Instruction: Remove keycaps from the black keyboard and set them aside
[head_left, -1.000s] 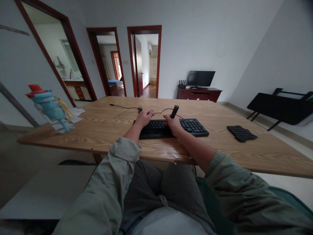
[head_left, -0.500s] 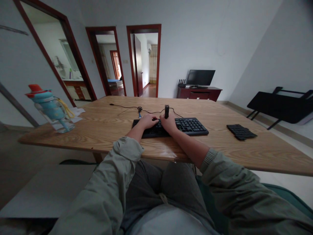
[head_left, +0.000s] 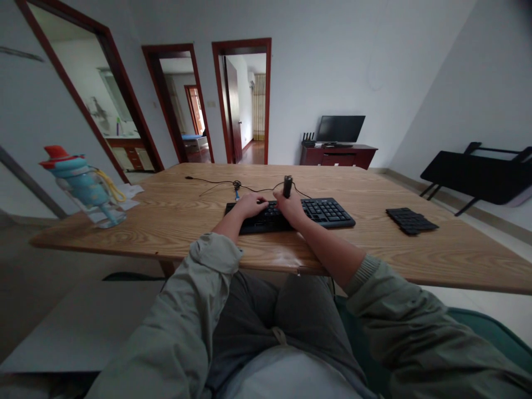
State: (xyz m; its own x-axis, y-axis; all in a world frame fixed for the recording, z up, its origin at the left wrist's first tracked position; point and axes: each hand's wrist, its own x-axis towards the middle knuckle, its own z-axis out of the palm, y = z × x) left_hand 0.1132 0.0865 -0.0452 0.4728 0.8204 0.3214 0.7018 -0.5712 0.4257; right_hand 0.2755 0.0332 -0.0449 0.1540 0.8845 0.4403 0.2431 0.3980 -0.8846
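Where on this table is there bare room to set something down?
Bare wood lies between the water bottle and the keyboard, and between keyboard and black pad. Crowded: behind the keyboard, where the cable lies, and around both hands.

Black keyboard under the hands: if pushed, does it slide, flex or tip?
The keyboard lies flat and low on the smooth wooden table, so it would probably slide, not tip. It looks like rigid plastic, likely stiff and light. Its cable trails behind and might drag.
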